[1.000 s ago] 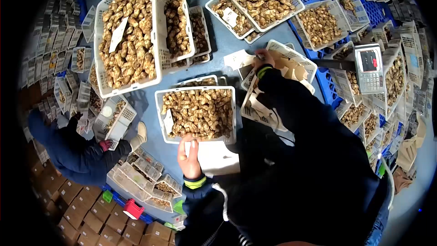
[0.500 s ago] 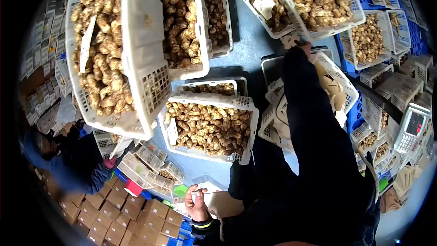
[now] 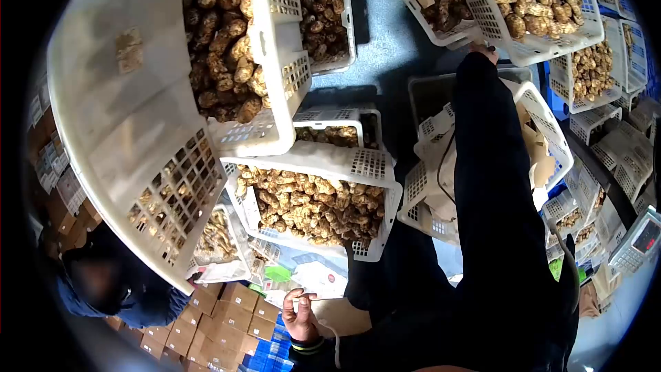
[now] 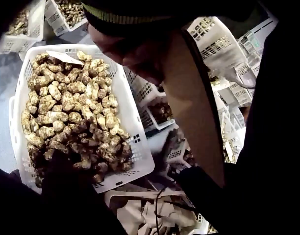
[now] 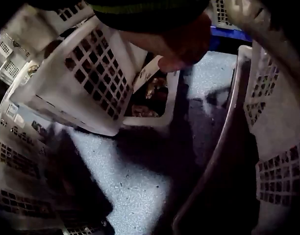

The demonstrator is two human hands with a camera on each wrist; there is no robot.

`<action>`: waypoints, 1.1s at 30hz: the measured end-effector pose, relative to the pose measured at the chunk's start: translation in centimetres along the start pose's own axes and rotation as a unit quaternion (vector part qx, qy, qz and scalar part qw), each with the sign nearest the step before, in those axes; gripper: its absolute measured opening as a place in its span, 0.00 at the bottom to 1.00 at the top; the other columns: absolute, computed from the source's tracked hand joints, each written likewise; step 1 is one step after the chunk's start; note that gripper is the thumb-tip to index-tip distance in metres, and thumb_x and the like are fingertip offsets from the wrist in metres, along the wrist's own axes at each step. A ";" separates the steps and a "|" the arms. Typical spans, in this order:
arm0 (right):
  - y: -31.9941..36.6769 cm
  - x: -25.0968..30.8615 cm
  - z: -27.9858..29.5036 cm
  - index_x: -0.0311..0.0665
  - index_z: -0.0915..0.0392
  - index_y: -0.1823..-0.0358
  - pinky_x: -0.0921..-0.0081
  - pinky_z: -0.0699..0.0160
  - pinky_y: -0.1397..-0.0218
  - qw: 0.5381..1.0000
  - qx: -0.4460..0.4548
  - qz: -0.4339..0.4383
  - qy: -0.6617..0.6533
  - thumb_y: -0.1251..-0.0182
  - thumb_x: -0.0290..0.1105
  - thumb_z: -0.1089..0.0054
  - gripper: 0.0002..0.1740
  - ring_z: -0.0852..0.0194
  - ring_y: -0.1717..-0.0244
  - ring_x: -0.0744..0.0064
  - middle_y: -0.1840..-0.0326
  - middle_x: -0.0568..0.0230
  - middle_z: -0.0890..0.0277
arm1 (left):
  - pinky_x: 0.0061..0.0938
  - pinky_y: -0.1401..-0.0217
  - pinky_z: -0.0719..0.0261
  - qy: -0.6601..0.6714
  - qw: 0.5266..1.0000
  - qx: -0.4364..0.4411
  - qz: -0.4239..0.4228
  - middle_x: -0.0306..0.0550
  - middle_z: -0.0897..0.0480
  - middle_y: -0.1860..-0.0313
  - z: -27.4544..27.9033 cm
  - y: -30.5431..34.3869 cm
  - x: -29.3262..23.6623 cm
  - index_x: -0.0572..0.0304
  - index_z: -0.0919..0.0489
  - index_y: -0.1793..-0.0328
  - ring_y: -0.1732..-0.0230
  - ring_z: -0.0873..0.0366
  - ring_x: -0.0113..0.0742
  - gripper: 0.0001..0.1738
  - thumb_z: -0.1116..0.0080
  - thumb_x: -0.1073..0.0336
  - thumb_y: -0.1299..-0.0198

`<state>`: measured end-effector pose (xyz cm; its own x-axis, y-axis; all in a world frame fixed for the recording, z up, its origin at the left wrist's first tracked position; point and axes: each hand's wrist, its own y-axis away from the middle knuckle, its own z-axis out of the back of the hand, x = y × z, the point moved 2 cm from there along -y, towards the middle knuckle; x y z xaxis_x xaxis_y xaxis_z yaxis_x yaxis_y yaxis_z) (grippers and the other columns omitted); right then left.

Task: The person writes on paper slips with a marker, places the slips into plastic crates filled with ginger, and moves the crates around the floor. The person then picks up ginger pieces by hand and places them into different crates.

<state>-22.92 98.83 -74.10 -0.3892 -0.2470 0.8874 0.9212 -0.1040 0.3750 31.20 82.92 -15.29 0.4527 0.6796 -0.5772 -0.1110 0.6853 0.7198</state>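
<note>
In the head view my left hand (image 3: pixel 301 317) grips the edge of a flat board (image 3: pixel 346 315), low in front of my body. The left wrist view shows its curled fingers around the same brown board (image 4: pixel 189 100), beside a white crate of knobbly brown produce (image 4: pixel 74 110). My right hand (image 3: pixel 484 52) is stretched out to a crate rim at the upper right. In the right wrist view this hand (image 5: pixel 177 46) pinches a white card (image 5: pixel 148 73) with dark marks, over the corner of a crate (image 5: pixel 142 121) with produce inside. Its far fingers are partly in shadow.
Large stacked crates (image 3: pixel 110 103) rise at the left. A filled crate (image 3: pixel 310 160) stands in front of my legs. Under my right arm are crates with crumpled paper (image 3: pixel 537 151). A scale (image 3: pixel 637 242) is at the far right; another person (image 3: pixel 148 296) is at lower left.
The view has moved forward over the crates. My right hand has reached forward from the paper-filled crate to the upper right crates. My left hand has moved back from the filled crate's edge.
</note>
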 end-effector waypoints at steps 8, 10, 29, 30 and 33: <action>2.6 4.2 -3.2 0.33 0.35 0.45 0.49 0.23 0.52 0.977 -0.051 -0.066 -0.197 0.43 0.18 0.44 0.23 0.32 0.48 0.46 0.43 0.47 0.36 | 0.23 0.53 0.30 -0.004 1.000 -0.009 0.003 0.48 0.20 0.66 -0.9 -0.5 1.3 0.66 0.27 0.52 0.62 0.24 0.33 0.14 0.41 0.68 0.42; 3.1 4.8 -3.2 0.38 0.34 0.46 0.36 0.40 0.43 0.896 -0.145 -0.161 -0.387 0.38 0.30 0.48 0.18 0.38 0.42 0.46 0.40 0.46 0.37 | 0.24 0.53 0.29 -0.013 1.000 -0.005 0.012 0.47 0.22 0.65 -1.0 -0.2 0.8 0.67 0.27 0.53 0.62 0.24 0.33 0.11 0.44 0.71 0.41; 24.1 18.1 0.5 0.41 0.33 0.59 0.74 0.18 0.66 0.886 0.251 -0.321 -0.220 0.35 0.38 0.47 0.11 0.21 0.63 0.64 0.61 0.51 0.22 | 0.24 0.58 0.29 0.244 0.953 -0.028 -0.180 0.44 0.23 0.70 8.7 6.3 0.1 0.66 0.26 0.63 0.68 0.25 0.29 0.12 0.55 0.64 0.32; 27.8 22.3 1.9 0.41 0.33 0.60 0.78 0.19 0.69 0.877 0.334 -0.278 -0.205 0.34 0.36 0.48 0.09 0.20 0.63 0.66 0.59 0.50 0.22 | 0.24 0.58 0.29 0.257 0.948 -0.026 -0.187 0.44 0.23 0.70 9.9 6.5 0.1 0.66 0.26 0.63 0.68 0.25 0.29 0.12 0.55 0.64 0.32; 43.8 36.3 5.4 0.42 0.35 0.61 0.81 0.23 0.73 0.849 0.450 -0.222 -0.165 0.32 0.33 0.50 0.06 0.20 0.64 0.69 0.59 0.49 0.22 | 0.20 0.62 0.31 0.253 0.944 -0.042 -0.209 0.43 0.23 0.75 13.4 6.8 0.8 0.61 0.28 0.65 0.70 0.28 0.26 0.15 0.58 0.60 0.30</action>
<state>3.27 90.48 -24.06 -0.8139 -0.0768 0.5759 0.3678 0.6991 0.6131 42.66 84.58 -5.71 -0.0046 0.3692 -0.9293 -0.0956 0.9249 0.3679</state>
